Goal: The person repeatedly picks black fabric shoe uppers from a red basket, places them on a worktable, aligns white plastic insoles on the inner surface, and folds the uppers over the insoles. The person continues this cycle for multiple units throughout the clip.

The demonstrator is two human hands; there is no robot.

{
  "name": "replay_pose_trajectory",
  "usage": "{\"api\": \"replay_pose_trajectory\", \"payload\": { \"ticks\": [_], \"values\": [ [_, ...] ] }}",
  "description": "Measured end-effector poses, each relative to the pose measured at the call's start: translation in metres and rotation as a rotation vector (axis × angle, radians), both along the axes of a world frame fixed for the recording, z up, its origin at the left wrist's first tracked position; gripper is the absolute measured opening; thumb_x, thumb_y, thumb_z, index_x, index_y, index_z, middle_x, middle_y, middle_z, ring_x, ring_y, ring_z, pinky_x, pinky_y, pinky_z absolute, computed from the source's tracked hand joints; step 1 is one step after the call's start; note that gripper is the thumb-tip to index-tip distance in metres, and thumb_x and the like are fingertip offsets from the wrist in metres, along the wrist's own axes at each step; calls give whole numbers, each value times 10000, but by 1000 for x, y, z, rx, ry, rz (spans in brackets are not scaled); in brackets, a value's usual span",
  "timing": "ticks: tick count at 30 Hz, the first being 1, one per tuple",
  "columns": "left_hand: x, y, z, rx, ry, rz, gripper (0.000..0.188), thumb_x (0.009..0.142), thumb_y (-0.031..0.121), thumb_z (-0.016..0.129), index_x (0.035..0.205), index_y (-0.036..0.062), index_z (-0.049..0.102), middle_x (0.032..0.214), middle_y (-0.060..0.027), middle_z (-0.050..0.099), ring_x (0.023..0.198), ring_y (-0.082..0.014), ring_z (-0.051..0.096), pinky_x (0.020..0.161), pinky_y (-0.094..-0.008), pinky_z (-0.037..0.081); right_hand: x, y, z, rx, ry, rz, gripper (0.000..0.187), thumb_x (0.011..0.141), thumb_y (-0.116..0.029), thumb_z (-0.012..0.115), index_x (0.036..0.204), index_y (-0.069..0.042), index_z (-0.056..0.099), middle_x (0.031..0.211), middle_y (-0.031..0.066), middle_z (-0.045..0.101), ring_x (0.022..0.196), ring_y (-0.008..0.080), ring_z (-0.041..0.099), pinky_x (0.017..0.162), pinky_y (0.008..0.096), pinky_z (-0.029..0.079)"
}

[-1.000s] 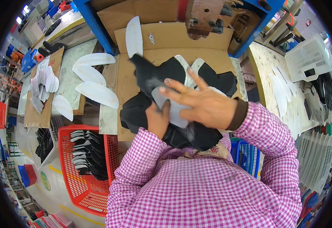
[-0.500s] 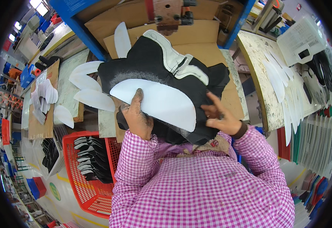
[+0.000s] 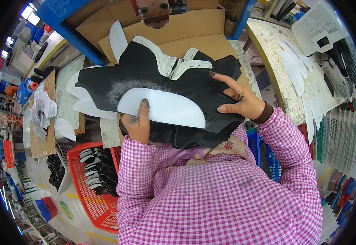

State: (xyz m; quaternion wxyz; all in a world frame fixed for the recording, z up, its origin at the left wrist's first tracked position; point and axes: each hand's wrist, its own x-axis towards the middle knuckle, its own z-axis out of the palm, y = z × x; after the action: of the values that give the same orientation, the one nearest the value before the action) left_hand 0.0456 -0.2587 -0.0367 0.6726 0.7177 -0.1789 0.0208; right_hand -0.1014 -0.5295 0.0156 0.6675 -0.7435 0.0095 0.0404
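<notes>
A smooth white half-moon sheet (image 3: 165,108) lies along the front part of a black shoe-upper-like piece (image 3: 145,83), which has a grey scuffed patch. My left hand (image 3: 139,124) pinches both at their near left side, thumb on top of the white sheet, its fingers hidden beneath. My right hand (image 3: 245,100) is over the right side of the black material, thumb and forefinger spread apart. White stitched edging (image 3: 161,57) runs round the notch at the far side of the black piece. More black layers (image 3: 194,136) show below the white sheet.
A metal machine head (image 3: 155,12) hangs above brown cardboard (image 3: 190,24) in a blue frame. White half-moon sheets (image 3: 78,87) lie to the left, others (image 3: 292,73) on the right table. A red basket (image 3: 84,200) of black-and-white pieces stands lower left.
The black piece has turned and flattened, its left tip swinging further left. The white sheet now lies more level. My right hand has risen a little and its forefinger points further up-left.
</notes>
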Motion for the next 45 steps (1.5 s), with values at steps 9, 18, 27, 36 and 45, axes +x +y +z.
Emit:
{"api": "replay_pose_trajectory", "payload": {
  "ticks": [9, 18, 27, 36, 45],
  "values": [
    [10, 0, -32, 486, -698, -63, 140, 798, 16, 646, 918, -54, 634, 725, -150, 631, 659, -329, 634, 618, -378, 513, 1, 33, -41, -785, 271, 40, 573, 780, -93, 678, 1316, -162, 489, 1195, 161, 563, 1041, 293, 571, 850, 368, 466],
    [9, -4, -34, 513, -758, -57, 159, 706, -49, 665, 860, -54, 629, 744, -167, 613, 637, -338, 612, 575, -371, 516, 13, 88, -21, -1292, -449, 218, 539, 839, -260, 593, 1298, -3, 476, 1409, 160, 402, 1314, 282, 373, 1051, 425, 313],
    [-19, 8, -9, 572, -537, -176, 255, 791, 92, 658, 999, -50, 619, 906, -158, 632, 698, -285, 634, 605, -349, 514, 37, 96, -67, -1238, -435, 285, 555, 880, -274, 550, 1356, -20, 421, 1425, 123, 405, 1329, 227, 361, 1010, 400, 323],
    [-44, -16, -13, 1016, -1099, -187, 582, 649, 44, 574, 1191, -161, 521, 775, -206, 599, 621, -245, 601, 570, -293, 525, 42, 94, -93, -1110, -452, 296, 500, 864, -356, 584, 1248, -42, 528, 1342, 121, 491, 1248, 206, 448, 1006, 441, 314],
    [-45, 23, 38, -302, 216, -57, 230, 932, 93, 529, 1054, -93, 586, 882, -139, 654, 732, -194, 647, 598, -280, 554, 6, 91, 28, -917, -823, -133, 308, 768, -120, 714, 1059, -60, 634, 1051, 70, 685, 1013, 212, 642, 978, 461, 330]
  ]
}}
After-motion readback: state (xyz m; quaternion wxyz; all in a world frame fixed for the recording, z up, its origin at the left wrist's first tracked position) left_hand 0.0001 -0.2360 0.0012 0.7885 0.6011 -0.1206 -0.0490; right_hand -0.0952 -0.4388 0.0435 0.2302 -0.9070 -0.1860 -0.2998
